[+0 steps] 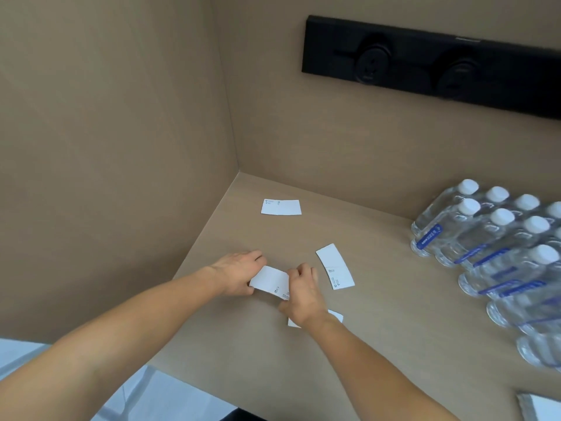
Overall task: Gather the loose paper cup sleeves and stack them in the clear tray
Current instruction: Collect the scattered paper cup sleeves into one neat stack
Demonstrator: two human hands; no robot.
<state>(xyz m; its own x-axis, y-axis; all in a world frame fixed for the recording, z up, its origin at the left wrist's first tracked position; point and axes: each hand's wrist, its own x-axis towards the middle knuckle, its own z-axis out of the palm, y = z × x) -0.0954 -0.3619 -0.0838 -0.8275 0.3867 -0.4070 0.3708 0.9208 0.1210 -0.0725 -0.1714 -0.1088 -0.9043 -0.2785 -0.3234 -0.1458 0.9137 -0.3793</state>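
Head view: left hand point(239, 276) and right hand point(303, 294) fingers pinch white sleeve point(270, 281) above counter point(379, 314).

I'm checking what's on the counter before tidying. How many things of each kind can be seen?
Sleeves: 4. One held by both hands, one near the corner, one right of the hands, one partly under the right wrist.
Bottles: at least 10 caps show; the pack runs off frame.
Power strip: 1.
Tray corner: 1.
Total: at least 16.
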